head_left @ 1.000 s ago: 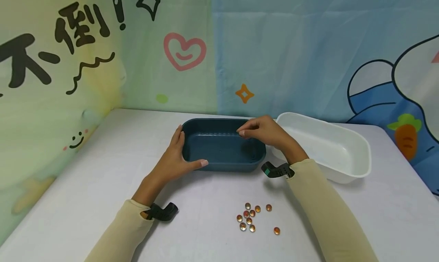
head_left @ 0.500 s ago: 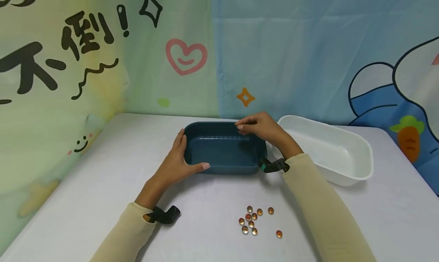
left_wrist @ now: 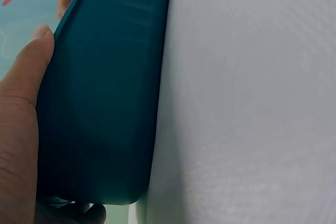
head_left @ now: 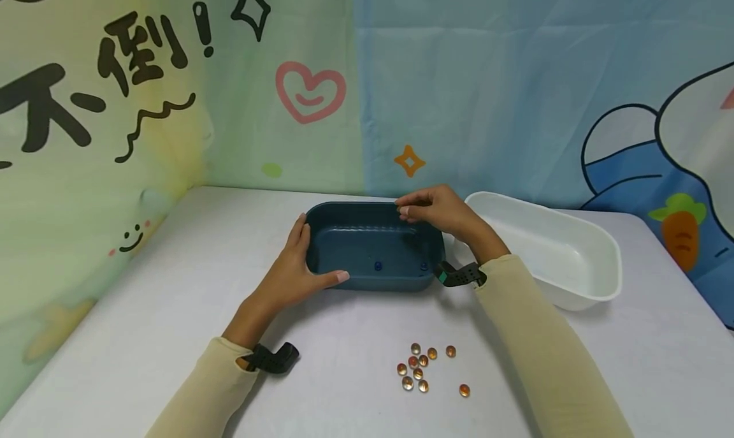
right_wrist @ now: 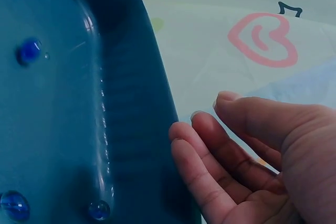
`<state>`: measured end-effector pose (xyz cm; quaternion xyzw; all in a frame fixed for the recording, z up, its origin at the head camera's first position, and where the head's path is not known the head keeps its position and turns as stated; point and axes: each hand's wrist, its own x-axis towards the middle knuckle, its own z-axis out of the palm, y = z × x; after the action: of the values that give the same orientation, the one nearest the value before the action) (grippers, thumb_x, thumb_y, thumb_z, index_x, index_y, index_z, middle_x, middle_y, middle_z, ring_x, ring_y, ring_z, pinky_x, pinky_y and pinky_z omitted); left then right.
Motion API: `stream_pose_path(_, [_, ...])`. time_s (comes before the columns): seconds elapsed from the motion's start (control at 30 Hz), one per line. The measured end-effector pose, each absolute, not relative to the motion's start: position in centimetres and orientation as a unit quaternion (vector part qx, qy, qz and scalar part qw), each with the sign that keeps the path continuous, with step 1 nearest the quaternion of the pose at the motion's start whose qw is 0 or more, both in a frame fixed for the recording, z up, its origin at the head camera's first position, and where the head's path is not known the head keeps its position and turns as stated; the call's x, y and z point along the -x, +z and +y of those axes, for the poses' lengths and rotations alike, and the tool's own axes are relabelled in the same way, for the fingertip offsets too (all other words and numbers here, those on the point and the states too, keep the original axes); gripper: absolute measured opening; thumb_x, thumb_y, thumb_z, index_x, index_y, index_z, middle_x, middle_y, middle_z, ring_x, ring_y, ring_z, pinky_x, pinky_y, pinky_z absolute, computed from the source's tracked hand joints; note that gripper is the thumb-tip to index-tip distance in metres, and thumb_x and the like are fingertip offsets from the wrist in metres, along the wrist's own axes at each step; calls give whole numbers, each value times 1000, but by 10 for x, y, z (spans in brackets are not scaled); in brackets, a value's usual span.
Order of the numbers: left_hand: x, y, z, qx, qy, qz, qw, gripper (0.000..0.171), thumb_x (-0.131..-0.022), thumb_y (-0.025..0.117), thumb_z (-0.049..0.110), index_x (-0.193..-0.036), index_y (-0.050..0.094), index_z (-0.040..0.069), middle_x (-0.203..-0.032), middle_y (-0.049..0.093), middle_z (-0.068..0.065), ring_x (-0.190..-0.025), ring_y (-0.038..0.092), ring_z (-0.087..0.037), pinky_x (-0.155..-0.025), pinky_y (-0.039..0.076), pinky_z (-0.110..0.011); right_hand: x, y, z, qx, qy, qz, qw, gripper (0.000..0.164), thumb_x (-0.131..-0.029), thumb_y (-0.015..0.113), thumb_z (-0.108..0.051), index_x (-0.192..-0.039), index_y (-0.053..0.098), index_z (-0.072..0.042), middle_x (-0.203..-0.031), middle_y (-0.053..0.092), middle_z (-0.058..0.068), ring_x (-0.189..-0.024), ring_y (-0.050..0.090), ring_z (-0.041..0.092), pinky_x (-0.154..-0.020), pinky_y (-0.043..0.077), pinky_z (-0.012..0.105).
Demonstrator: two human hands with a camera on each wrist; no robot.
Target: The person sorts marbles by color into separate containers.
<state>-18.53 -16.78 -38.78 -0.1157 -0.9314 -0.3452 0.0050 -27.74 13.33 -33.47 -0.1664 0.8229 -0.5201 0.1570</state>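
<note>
In the head view my left hand [head_left: 288, 273] grips the left end of a dark blue-green oblong tub [head_left: 344, 284], with the thumb along its front rim. Small blue glass marbles [head_left: 378, 266] lie on the tub's floor. The right wrist view shows a blue marble [right_wrist: 30, 49] near the wall and another blue marble [right_wrist: 14, 205] lower down. Over the tub's back right rim hovers my right hand [head_left: 441, 213], fingers loosely bent. Nothing shows between its thumb and fingers [right_wrist: 202, 174] in the right wrist view.
A white oblong tub [head_left: 608, 266] stands to the right, behind the right forearm. Several amber and clear glass pebbles [head_left: 418, 373] lie on the white tabletop [head_left: 344, 374] in front. A printed cloth [head_left: 459, 94] hangs behind the table.
A blue marble now shows at the middle front of the dark tub's floor, where none showed before. Both hands stay almost in place; the head view shifts slightly.
</note>
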Motion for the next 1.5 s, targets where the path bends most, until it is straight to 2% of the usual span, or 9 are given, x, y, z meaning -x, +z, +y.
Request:
stream_pose_path(0.47, [186, -386, -168, 118, -350, -929, 1, 126, -72, 69, 73, -155, 7, 1, -161, -11, 6, -147, 8, -24, -111, 26, -51, 272, -340, 137, 184, -477, 848, 138, 34, -101, 57, -19, -130, 61, -1, -121, 65, 15, -108, 63, 27, -94, 48, 44])
stream_pose_path(0.8, [186, -387, -168, 120, -351, -929, 6, 127, -71, 68, 74, -154, 7, 0, -161, -11, 6, -147, 7, -23, -112, 25, -50, 244, -328, 160, 185, -454, 869, 71, 38, -98, 61, -29, -124, 65, -2, -114, 68, 14, -103, 66, 27, -94, 47, 46])
stream_pose_path(1.0, [186, -388, -169, 121, -356, -927, 5, 128, -71, 68, 75, -154, 7, 0, -161, -11, 6, -147, 7, -24, -112, 24, -50, 225, -328, 176, 195, -421, 885, 43, 37, -99, 59, -32, -121, 67, -3, -105, 70, 10, -96, 66, 24, -87, 51, 44])
stream_pose_path(1.13, [186, -390, -170, 121, -355, -927, 7, 128, -71, 68, 75, -154, 7, 0, -161, -11, 6, -147, 7, -24, -111, 25, -50, 210, -328, 186, 194, -405, 893, 26, 36, -99, 59, -32, -120, 68, -5, -107, 69, 8, -95, 66, 22, -84, 52, 42])
stream_pose_path(1.37, [186, -389, -170, 122, -355, -927, 8, 127, -71, 68, 75, -154, 7, 0, -161, -11, 6, -147, 8, -24, -111, 25, -50, 189, -327, 208, 202, -369, 907, -16, 29, -98, 61, -29, -116, 71, -8, -102, 70, 7, -85, 66, 21, -73, 53, 26])
stream_pose_path(1.5, [187, -389, -169, 121, -355, -927, 6, 127, -71, 68, 74, -154, 7, 0, -161, -11, 6, -147, 8, -24, -111, 25, -50, 177, -327, 226, 201, -358, 911, -40, 25, -98, 62, -24, -115, 71, -9, -101, 69, 5, -84, 66, 19, -70, 52, 21])
